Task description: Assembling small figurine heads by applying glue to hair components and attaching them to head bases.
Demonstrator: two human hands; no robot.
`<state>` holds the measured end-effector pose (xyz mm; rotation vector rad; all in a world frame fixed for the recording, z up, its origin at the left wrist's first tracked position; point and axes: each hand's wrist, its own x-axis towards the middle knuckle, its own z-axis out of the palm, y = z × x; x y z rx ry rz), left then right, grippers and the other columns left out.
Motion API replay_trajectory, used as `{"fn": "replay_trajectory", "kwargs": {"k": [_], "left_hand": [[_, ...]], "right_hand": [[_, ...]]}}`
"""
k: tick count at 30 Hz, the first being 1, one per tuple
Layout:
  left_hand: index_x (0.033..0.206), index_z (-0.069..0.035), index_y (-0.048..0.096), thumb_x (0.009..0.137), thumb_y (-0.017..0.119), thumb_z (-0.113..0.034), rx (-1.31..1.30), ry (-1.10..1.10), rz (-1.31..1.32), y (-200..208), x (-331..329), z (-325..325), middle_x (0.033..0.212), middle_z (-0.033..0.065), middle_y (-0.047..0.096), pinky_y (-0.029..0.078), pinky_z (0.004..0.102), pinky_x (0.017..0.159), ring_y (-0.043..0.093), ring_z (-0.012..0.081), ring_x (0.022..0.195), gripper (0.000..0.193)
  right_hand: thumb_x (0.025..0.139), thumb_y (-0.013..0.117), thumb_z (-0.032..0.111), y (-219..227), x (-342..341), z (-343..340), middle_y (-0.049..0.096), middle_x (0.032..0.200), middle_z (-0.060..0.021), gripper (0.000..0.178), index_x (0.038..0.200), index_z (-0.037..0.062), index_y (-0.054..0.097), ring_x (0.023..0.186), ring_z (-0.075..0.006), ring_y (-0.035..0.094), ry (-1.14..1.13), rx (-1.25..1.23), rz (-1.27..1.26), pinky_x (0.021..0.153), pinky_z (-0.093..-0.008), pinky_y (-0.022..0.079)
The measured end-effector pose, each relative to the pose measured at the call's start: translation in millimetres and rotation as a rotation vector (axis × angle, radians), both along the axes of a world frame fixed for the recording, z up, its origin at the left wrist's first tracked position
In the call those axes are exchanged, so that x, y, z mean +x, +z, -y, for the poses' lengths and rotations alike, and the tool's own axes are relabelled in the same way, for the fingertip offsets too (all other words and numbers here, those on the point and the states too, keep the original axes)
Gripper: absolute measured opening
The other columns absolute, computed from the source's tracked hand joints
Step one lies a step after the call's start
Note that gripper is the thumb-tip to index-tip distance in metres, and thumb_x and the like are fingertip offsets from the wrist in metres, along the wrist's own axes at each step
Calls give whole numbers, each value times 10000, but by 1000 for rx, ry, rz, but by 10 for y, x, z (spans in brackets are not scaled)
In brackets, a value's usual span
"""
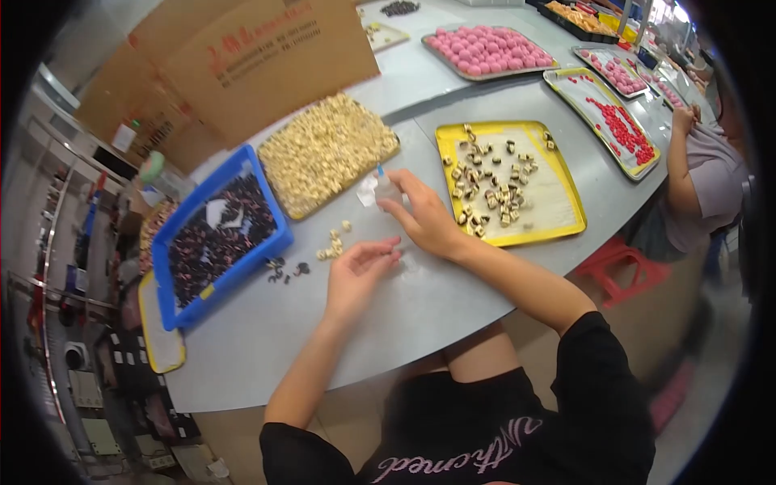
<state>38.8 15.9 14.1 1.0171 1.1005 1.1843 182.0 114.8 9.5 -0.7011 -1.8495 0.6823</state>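
Observation:
My right hand (427, 214) grips a small clear squeeze bottle (388, 192) with a blue tip, held upright over the table beside a scrap of white paper (368, 192). Just left of it and nearer to me, my left hand (360, 271) has its fingers curled together; whatever they may hold is too small to make out. A few cream-coloured small pieces (331, 245) lie by my left hand, with dark curved bits (279, 270) farther left. On the right, a yellow-rimmed tray (511, 240) bears many small cream-and-dark pieces (508, 202).
A blue bin (284, 236) of dark bits stands left, beside a tray heaped with cream pieces (323, 153). Cardboard boxes (267, 65) rise behind. Trays of pink balls (489, 52) and red pieces (622, 129) sit farther right, near another person (699, 178) and a red stool (622, 271).

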Motion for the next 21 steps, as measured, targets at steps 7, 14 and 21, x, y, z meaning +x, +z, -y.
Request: {"fn": "replay_trajectory", "kwargs": {"k": [7, 14, 21], "left_hand": [[1049, 44, 603, 837, 607, -7, 11, -7, -12, -8, -31, 4, 1142, 136, 605, 467, 263, 893, 591, 139, 990, 218], [943, 0, 672, 789, 663, -13, 151, 114, -62, -144, -26, 9, 972, 77, 612, 469, 258, 859, 577, 141, 949, 154], [989, 6, 645, 831, 625, -7, 49, 140, 62, 16, -1, 46, 1036, 106, 639, 499, 247, 771, 616, 144, 901, 160]], "right_hand": [[861, 586, 88, -2, -70, 5, 567, 940, -111, 342, 1174, -7, 485, 856, -184, 562, 61, -34, 66, 796, -300, 443], [943, 487, 139, -45, -34, 42, 514, 1166, -74, 383, 1289, 16, 383, 955, -145, 565, 159, -326, 49, 864, -289, 460], [916, 544, 169, 75, -17, -8, 573, 1144, -145, 380, 1231, 8, 406, 968, -178, 598, 378, -564, -214, 810, -330, 505]]}}
